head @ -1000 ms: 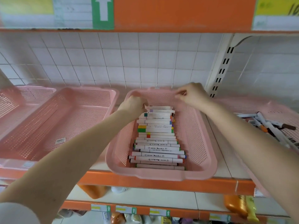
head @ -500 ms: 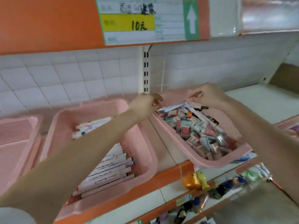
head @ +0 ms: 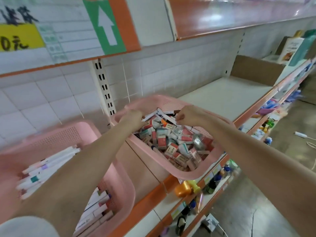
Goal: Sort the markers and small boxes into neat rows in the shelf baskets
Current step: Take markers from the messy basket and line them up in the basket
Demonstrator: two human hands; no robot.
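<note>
Head view: pink basket [head: 188, 175], jumbled small boxes [head: 172, 142] and loose markers [head: 165, 115] inside

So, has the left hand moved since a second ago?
Yes. The left hand left the far end of the marker basket and moved right, to the far-left corner of the basket of small boxes.

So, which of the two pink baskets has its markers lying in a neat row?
The left basket: its markers lie side by side. The right basket holds a jumbled heap of small boxes.
</note>
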